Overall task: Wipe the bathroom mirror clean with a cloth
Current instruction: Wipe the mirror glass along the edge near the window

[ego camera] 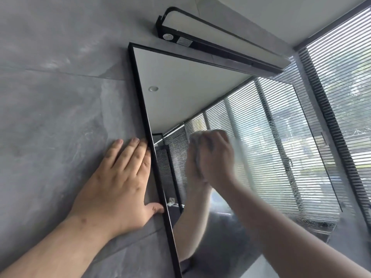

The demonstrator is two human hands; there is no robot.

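A black-framed mirror (180,81) hangs on a grey tiled wall. My right hand (217,157) grips a pale cloth (195,140) bunched under its fingers and presses it against the glass at mid height; the hand is motion-blurred. Its reflection meets it on the glass. My left hand (118,179) lies flat on the wall beside the mirror's left frame edge (148,125), fingers straight, thumb touching the frame. Streaks and droplets show on the glass at the right (281,149).
A black bar lamp (210,41) juts out above the mirror's top edge. A window with horizontal blinds (341,81) fills the right side. The grey tiled wall (50,87) stretches left of the mirror.
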